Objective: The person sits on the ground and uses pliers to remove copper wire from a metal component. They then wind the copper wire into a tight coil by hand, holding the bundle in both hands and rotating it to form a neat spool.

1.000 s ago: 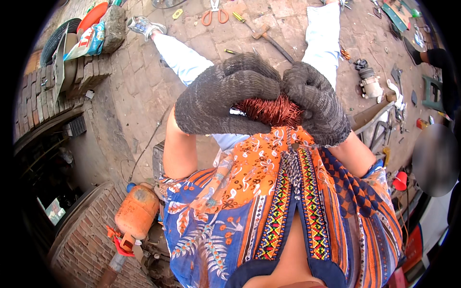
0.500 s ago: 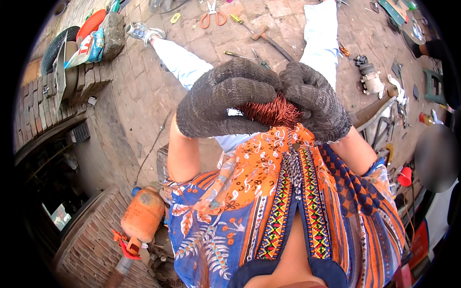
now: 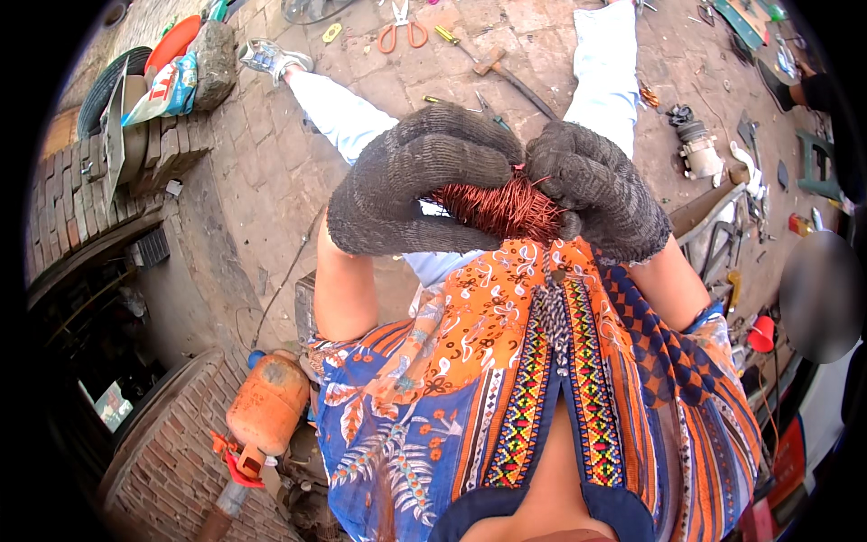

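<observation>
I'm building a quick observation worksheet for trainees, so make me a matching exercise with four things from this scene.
Column one
1. Reddish wire bundle
2. Scissors
3. Hammer
4. Tank

Column two
A. Orange, at the picture's lower left
B. On the paving, handle slanting down toward the right hand in the picture
C. Held between the left hand and the right hand
D. Near the picture's top edge, with orange loop handles

Pairs: 1-C, 2-D, 3-B, 4-A
</observation>
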`<act>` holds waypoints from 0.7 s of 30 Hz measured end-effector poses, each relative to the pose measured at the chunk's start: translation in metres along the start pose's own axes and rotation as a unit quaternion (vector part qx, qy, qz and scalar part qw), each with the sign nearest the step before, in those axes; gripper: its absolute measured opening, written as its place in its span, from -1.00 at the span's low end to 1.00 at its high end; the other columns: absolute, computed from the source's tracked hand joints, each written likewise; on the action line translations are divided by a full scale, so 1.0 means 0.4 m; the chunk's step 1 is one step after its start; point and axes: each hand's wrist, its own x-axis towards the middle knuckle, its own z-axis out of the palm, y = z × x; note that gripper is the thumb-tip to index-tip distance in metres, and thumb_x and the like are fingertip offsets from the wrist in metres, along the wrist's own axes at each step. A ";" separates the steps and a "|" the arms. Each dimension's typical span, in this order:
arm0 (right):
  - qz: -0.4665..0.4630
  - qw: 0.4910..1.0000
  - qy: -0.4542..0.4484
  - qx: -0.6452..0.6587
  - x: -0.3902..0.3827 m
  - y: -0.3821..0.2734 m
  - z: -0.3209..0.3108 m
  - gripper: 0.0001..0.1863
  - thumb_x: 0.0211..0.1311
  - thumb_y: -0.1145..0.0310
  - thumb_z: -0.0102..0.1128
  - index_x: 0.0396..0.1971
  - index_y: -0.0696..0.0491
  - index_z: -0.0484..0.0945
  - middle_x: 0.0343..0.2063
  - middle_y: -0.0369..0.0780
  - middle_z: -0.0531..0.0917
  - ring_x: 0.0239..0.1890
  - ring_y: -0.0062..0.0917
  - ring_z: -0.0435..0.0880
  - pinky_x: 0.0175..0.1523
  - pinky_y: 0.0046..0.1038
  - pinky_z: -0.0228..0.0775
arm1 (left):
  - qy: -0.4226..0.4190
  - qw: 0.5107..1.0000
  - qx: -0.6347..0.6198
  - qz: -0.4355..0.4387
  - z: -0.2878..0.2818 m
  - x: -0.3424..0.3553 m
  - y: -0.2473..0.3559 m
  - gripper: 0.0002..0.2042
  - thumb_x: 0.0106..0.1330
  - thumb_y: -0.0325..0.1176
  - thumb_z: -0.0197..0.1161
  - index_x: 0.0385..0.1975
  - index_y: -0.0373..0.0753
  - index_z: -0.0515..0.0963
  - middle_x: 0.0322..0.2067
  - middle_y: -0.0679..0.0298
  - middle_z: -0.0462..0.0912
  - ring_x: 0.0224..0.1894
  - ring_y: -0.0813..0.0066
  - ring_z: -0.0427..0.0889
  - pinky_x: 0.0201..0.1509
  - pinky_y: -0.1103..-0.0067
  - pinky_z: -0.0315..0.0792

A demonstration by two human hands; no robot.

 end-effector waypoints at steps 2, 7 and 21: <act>0.019 0.999 -0.033 -0.009 0.001 -0.004 -0.003 -0.79 0.21 0.28 0.22 -0.29 0.10 0.50 -0.50 -0.33 0.54 -0.57 -0.67 0.57 -0.43 -0.66 0.40 | -0.001 1.000 -0.009 0.001 0.002 -0.004 -0.003 -0.39 -0.33 -0.36 0.62 -0.15 -0.29 0.55 -0.09 -0.05 0.60 -0.10 0.12 0.60 -0.06 0.32 0.41; 0.038 0.993 -0.105 -0.036 0.001 -0.030 -0.001 -0.79 0.23 0.29 0.21 -0.30 0.11 0.50 -0.50 -0.33 0.55 -0.55 -0.70 0.57 -0.45 -0.68 0.40 | -0.033 0.998 -0.049 -0.006 0.005 -0.010 -0.011 -0.41 -0.30 -0.38 0.60 -0.15 -0.30 0.55 -0.10 -0.06 0.60 -0.10 0.09 0.60 -0.06 0.31 0.43; 0.017 0.995 -0.086 0.056 0.004 -0.030 0.005 -0.70 0.18 0.30 0.24 -0.13 0.09 0.48 -0.47 -0.35 0.57 -0.64 -0.74 0.50 -0.53 -0.71 0.36 | 0.077 0.996 -0.014 0.044 0.028 -0.009 -0.017 -0.41 -0.32 -0.37 0.63 -0.16 -0.30 0.56 -0.11 -0.08 0.60 -0.07 0.13 0.59 0.01 0.33 0.43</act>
